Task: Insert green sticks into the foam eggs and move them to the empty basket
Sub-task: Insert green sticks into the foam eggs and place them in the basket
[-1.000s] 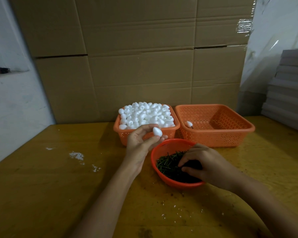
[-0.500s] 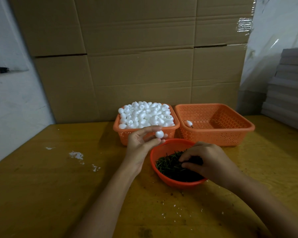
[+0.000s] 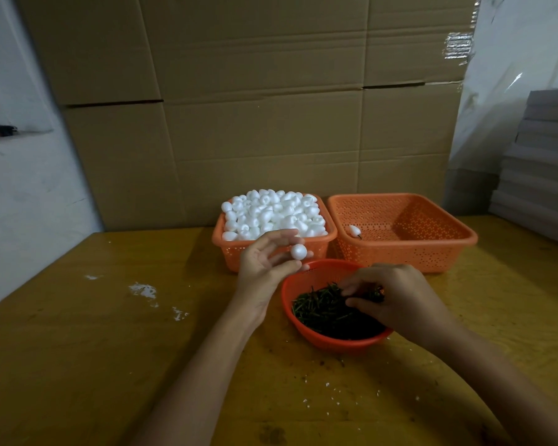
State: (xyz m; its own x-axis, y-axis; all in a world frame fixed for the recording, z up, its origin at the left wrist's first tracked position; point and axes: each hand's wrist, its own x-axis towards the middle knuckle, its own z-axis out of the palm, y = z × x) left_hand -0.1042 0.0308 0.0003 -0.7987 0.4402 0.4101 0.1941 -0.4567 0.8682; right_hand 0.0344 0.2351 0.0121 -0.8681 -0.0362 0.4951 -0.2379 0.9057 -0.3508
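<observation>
Egg [image 3: 298,251] pinched by left hand [image 3: 264,268]; right hand [image 3: 400,300] curled among green sticks [image 3: 319,309], hold: cannot tell.

1. The fingertips of the right hand [image 3: 397,304] sink among the green sticks [image 3: 322,307]; whether they pinch one cannot be told.
2. That hand covers the right part of the round orange bowl [image 3: 284,297] and the sticks under it.
3. The left hand [image 3: 264,268] and its foam egg [image 3: 298,251] hide part of the front wall of the full egg basket [image 3: 318,249].
4. The single egg [image 3: 354,230] in the right basket [image 3: 400,262] shows a dark tip, too small to make out.
5. Both forearms run off the bottom edge.
6. The stack of grey boards [image 3: 541,175] is cut by the right edge.
7. A small dark object [image 3: 5,130] on the left ledge is too small to name.
</observation>
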